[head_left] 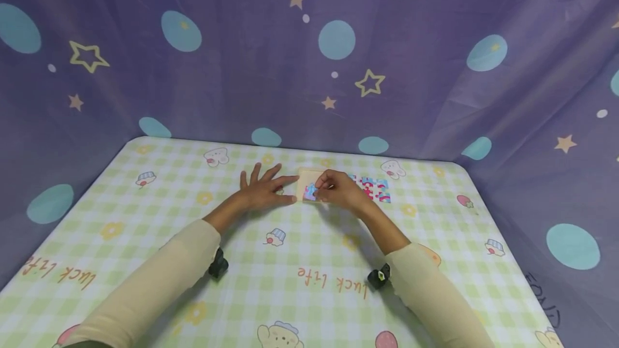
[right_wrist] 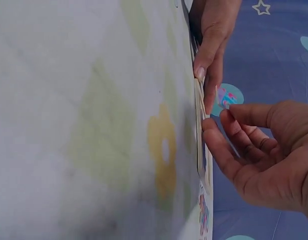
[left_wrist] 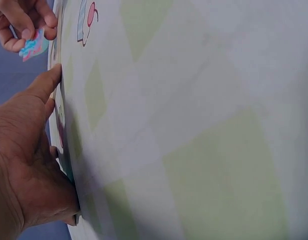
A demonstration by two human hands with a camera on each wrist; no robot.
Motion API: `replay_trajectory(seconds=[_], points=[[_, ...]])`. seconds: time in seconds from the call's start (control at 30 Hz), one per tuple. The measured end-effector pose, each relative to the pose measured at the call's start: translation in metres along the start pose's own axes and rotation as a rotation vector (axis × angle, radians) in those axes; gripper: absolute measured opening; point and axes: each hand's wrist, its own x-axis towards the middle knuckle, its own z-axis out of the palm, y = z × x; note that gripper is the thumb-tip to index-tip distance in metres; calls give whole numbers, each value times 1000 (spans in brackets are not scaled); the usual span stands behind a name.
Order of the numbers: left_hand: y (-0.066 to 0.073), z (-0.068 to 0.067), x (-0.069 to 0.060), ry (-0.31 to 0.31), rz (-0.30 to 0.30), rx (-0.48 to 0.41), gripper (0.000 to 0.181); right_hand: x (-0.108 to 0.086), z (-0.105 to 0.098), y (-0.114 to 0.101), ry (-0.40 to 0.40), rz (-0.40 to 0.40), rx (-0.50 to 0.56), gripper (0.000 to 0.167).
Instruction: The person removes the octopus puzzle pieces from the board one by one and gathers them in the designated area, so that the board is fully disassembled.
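Observation:
My right hand pinches a small pink-and-blue jigsaw puzzle piece between thumb and fingertips, tilted just above a shallow wooden puzzle tray. In the right wrist view, the piece shows beyond a fingertip. To the tray's left, my left hand lies with fingers spread. Its thumb and index finger reach the tray's left edge. Part of the tray is hidden behind the right hand, so its full contents cannot be seen.
Several pink, red and blue puzzle pieces lie in a group to the right of the tray, partly behind my right hand. A green-checked cloth covers the table. A purple curtain hangs behind its far edge.

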Motion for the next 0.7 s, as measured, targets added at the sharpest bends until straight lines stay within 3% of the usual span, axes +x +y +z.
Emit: replay_trajectory(seconds=[0.23,0.7], points=[[1,0,0,-4,1,6,81,-8,-7,4,-6,44,72,16],[1,0,-3,1,-1,7,80,-25,-35,24,56,141,38,20]])
